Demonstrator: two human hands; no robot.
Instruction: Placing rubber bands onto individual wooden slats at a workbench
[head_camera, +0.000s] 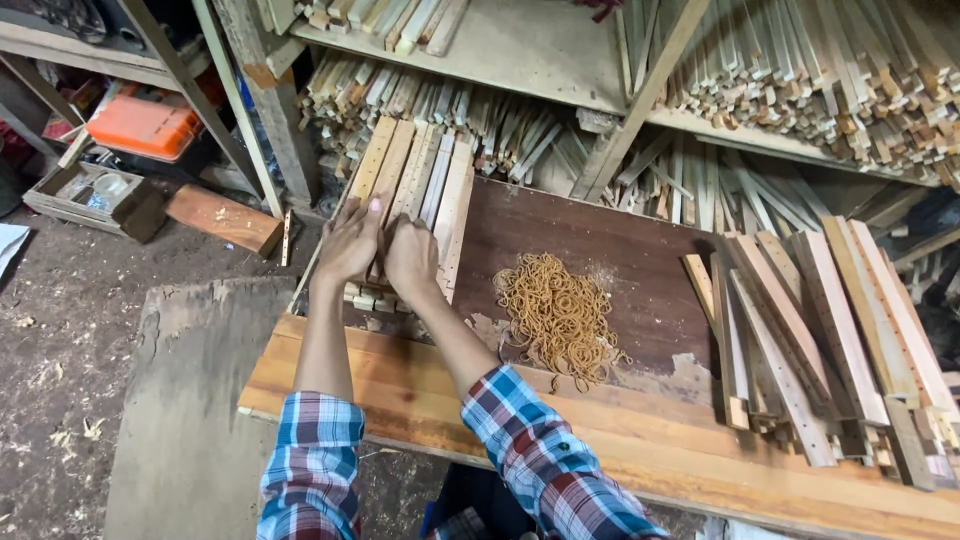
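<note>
Two hands at work on one bundle of flat wooden slats (415, 185) at the far left of the worktop (400, 385). Left hand (350, 243) and right hand (411, 255) lie side by side, palms down, on the near ends of the slats; fingers of both curl over the stack and press it together, i.e. clamped on the wood, not released. Bundle runs away from the person, far end toward the shelf (540, 60), near end on the dark board (600, 245) that covers the worktop.

Step in hand, as judged: squaring up and gripping a counted batch of slats. Heap of rubber bands (558, 315) sits just right of the right hand, apart from it, no band on the fingers that I can see. Next move prob. calls for one hand to keep the stack pinched while the other frees itself and reaches right to the heap.

More loose slats (810, 340) piled at the right edge, well apart from the hands.

Hidden / unclear:
- near ends of the bundle covered by both hands; slat count n/a
- fingertips tucked under or between slats, can't tell which
- whether the bundle is already tied anywhere: not visible
- right pile cut off by frame edge
- orange case (145, 125) on the floor at left, contents unseen
</note>
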